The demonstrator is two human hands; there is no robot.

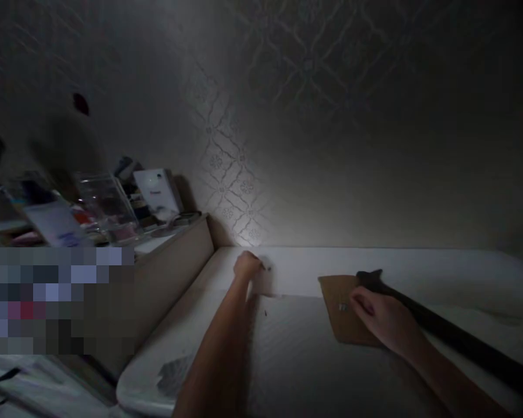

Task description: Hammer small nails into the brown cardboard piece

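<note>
My left hand (246, 266) reaches to the back of the white surface (287, 360), its fingers closed. What they hold, if anything, is too small to make out; small dark bits (269, 269) lie just right of the fingertips. My right hand (386, 316) is closed in a pinch above a brown cardboard-like sheet (337, 325), overlapping its right side. Whatever sits in that pinch is hidden. Small pale marks or pieces (343, 306) show on the sheet beside the fingers. Behind the right hand lies a long dark bar with a forked-looking head (444, 331), slanting to the lower right.
A pale cabinet (174, 273) at left carries a white box (157, 190), a clear plastic holder (108, 203) and other clutter. A grey crumpled patch (172, 374) lies near the front left. A patterned wall (314, 145) rises behind; the light is dim.
</note>
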